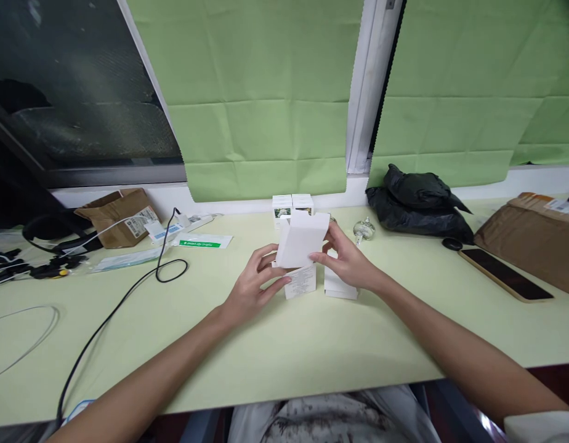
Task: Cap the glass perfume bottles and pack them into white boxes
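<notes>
A small white carton is held above the pale green table, in front of the two little boxes that stand at the window wall. The left hand grips its lower left corner, with the thumb on the near face and the other fingers curled behind, mostly hidden by the carton. The right hand pinches the right edge between thumb and forefinger; its remaining fingers are loosely bent. The top flap of the carton is open and stands upward.

Just below the carton, a printed white box is seen on the table. Small lines of text are printed on it, but they are too small to be read. Beside it, under the right wrist, another white box is partly covered.

Left of the carton, a flat packet with a green strip lies; its writing cannot be made out. Further left, a brown parcel carries a shipping label, also unreadable. A black cable runs off the lower edge. Right of the carton, a black bag, a dark phone and a brown package, cut off by the frame, are seen.
</notes>
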The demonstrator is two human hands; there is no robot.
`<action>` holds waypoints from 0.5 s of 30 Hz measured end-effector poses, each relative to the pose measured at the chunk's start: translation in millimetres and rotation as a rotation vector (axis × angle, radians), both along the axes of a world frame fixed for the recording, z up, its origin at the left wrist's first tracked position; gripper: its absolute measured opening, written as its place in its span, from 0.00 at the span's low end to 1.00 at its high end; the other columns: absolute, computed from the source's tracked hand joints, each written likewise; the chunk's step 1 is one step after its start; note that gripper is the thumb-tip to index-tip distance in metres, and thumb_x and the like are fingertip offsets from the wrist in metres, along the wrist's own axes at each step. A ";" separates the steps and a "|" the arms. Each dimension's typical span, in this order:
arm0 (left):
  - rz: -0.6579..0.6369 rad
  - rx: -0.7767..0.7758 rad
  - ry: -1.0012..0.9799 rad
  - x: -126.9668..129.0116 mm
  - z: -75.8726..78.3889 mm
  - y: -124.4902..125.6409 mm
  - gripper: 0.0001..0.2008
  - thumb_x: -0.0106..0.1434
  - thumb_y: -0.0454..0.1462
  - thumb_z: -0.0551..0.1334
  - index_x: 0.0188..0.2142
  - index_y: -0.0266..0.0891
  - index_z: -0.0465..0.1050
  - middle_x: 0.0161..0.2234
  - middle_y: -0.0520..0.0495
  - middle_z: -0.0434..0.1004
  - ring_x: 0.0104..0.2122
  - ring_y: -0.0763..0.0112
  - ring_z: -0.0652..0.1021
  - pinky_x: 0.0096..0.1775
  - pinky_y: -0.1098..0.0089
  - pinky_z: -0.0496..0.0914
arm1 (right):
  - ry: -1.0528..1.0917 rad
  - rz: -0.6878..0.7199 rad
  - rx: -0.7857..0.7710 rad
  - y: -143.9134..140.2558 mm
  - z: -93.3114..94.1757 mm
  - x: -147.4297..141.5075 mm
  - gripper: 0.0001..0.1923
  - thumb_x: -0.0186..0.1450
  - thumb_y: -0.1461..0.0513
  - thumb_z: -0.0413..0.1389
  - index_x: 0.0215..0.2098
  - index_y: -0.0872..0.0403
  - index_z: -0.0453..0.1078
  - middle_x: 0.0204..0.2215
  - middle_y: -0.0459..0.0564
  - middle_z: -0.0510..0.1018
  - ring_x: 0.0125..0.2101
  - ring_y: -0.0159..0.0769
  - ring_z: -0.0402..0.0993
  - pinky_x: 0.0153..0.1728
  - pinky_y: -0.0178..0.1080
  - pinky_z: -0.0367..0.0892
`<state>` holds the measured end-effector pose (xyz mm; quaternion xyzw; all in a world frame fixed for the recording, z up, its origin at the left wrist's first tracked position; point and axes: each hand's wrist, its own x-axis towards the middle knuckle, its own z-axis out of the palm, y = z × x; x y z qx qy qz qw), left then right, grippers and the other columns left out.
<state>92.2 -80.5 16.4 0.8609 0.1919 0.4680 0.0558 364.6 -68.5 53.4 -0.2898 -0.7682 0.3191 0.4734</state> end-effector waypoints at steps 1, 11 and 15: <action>-0.004 -0.001 0.000 0.1 0.7 -0.2 0.14 0.69 0.26 0.65 0.50 0.44 0.74 0.65 0.39 0.61 0.57 0.57 0.79 0.54 0.52 0.82 | -0.032 -0.009 0.016 -0.9 1.8 1.6 0.26 0.72 0.53 0.61 0.65 0.46 0.61 0.57 0.55 0.75 0.56 0.47 0.74 0.47 0.47 0.73; 0.061 -0.070 -0.113 2.1 -7.7 -2.5 0.15 0.65 0.29 0.71 0.46 0.42 0.69 0.62 0.38 0.71 0.62 0.55 0.76 0.58 0.48 0.79 | -0.205 -0.005 0.060 -11.1 22.4 10.1 0.30 0.75 0.54 0.56 0.71 0.44 0.53 0.57 0.55 0.73 0.55 0.48 0.73 0.52 0.53 0.75; 0.073 -0.146 -0.148 3.3 -12.1 -3.0 0.15 0.65 0.31 0.71 0.44 0.42 0.66 0.62 0.38 0.70 0.59 0.56 0.79 0.53 0.51 0.81 | -0.287 0.009 0.094 -14.4 24.1 9.6 0.27 0.75 0.54 0.54 0.70 0.43 0.55 0.56 0.55 0.74 0.53 0.49 0.73 0.52 0.55 0.76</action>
